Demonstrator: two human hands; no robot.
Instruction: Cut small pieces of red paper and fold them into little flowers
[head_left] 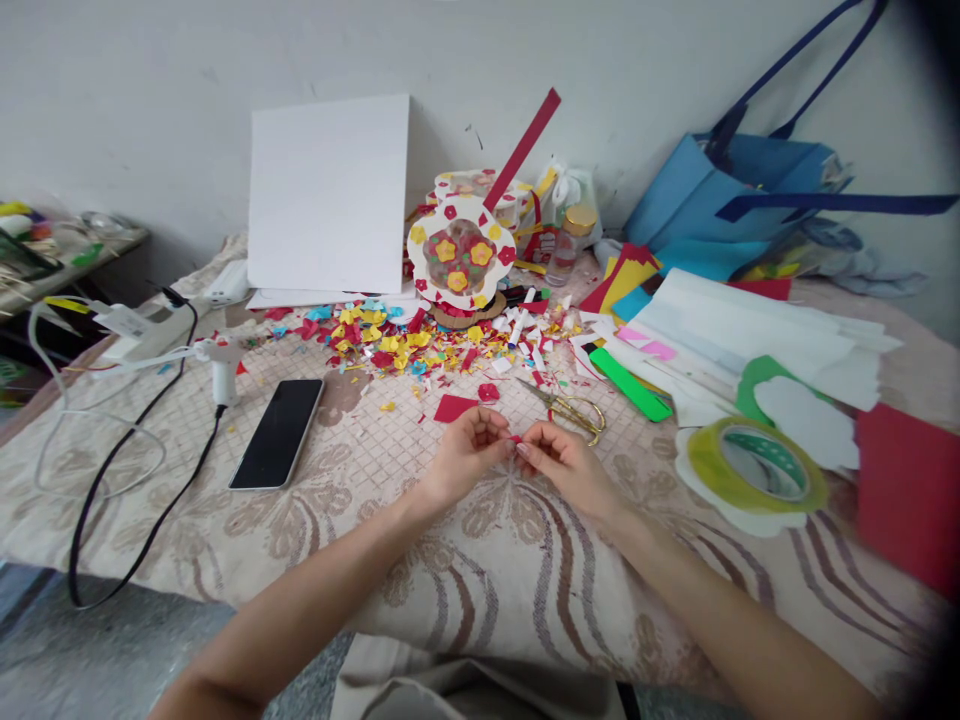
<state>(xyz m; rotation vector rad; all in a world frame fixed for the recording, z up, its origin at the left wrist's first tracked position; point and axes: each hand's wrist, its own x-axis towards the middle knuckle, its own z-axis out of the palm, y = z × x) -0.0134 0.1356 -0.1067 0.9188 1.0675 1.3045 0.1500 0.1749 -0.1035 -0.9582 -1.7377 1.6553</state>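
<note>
Both left hand (459,457) and right hand (568,462) have fingers (496,457) pinching a red piece (515,439)

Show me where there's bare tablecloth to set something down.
Bare tablecloth lies between the phone and the left forearm, and between that and the right forearm. Behind is crowded with paper scraps; the right side with the tape roll and paper sheets.

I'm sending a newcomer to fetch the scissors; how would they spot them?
On the patterned tablecloth, look in front of the heap of paper scraps, just beyond the right hand. The scissors lie with grey blades pointing away and left. Shiny gold loop handles set them apart from the flat red paper rectangle on their left.
</note>
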